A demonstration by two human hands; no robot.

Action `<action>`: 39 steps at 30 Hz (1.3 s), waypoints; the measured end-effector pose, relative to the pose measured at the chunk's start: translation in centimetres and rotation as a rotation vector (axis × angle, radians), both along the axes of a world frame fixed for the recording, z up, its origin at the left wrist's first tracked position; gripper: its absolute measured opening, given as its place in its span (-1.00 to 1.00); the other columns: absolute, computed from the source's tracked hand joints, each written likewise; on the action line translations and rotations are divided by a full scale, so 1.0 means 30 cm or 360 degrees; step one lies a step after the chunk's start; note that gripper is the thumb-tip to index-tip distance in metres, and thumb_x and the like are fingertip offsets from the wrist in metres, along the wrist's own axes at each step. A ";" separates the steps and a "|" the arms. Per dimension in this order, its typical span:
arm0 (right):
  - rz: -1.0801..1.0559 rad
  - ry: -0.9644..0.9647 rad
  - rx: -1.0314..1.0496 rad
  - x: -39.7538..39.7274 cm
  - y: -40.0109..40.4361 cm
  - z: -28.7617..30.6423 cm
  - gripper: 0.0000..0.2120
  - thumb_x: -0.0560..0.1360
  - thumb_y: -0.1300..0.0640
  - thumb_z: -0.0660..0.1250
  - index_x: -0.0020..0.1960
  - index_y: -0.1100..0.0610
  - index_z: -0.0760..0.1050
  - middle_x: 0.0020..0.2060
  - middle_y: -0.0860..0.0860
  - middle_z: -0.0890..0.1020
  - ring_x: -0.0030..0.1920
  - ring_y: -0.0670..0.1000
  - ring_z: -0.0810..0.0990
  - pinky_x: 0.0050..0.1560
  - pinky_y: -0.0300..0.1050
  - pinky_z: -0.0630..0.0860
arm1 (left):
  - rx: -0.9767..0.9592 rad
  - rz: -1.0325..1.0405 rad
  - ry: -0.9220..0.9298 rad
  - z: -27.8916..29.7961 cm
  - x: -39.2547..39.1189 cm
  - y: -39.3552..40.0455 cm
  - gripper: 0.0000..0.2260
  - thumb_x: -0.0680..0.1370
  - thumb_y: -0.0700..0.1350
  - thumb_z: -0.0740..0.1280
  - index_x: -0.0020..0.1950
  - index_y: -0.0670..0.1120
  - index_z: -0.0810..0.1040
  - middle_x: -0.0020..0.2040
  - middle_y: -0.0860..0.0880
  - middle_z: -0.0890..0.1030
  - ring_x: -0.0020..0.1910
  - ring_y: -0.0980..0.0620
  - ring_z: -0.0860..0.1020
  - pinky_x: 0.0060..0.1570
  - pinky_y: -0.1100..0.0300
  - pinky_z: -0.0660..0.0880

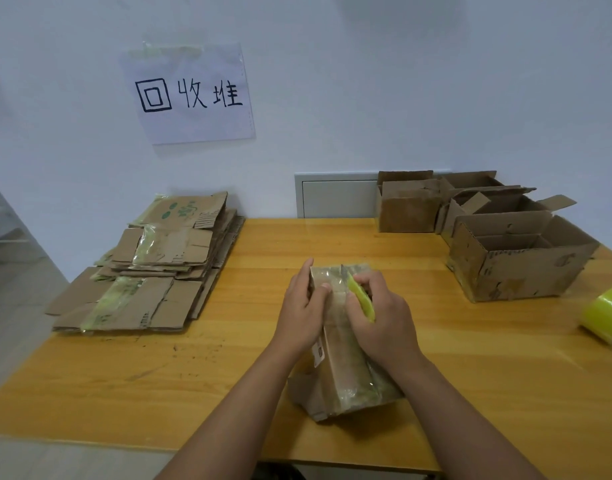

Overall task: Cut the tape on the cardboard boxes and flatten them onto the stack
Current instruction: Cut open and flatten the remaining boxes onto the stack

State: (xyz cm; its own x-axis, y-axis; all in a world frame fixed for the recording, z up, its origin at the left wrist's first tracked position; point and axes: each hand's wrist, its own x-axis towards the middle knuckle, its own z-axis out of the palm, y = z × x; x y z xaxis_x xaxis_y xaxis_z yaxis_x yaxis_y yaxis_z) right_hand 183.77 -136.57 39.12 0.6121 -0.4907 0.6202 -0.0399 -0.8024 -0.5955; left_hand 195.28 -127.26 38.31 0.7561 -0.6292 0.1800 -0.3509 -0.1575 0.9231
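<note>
Cardboard boxes are being worked on a wooden table (471, 358); the stack of flattened cardboard (152, 268) is being kept at the table's far left, under a handwritten paper sign (190, 93) on the wall, probably marking the drop spot; several open boxes (512, 251) are being held in reserve at the far right corner, flaps up, apparently awaiting their turn; the taped box (346, 358) being cut is lying near the front edge in the centre, between the two forearms, partly collapsed and wrapped in clear tape; it is being steadied by the left hand (303, 313), fingers curled round its far left edge, likely so it does not slide under the blade; a yellow-green cutter (361, 303) is being gripped in the right hand (380, 320), its tip being set at the tape near the box's far end; the blade itself cannot be made out; a roll of yellow tape (606, 317) is lying at the right edge, well apart, unused; flattening is judged not yet done for this box.
</note>
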 end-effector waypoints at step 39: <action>0.0081 0.0716 -0.0140 0.091 0.038 -0.036 -0.83 0.58 0.02 0.26 0.15 0.03 0.43 -0.31 -0.04 0.53 -0.29 0.08 0.50 -0.33 -0.05 0.26 | -0.0074 0.0094 0.0083 -0.186 0.037 0.123 -0.71 0.47 0.05 0.23 0.17 0.14 0.55 0.26 0.07 0.39 0.30 0.10 0.40 0.22 0.19 0.41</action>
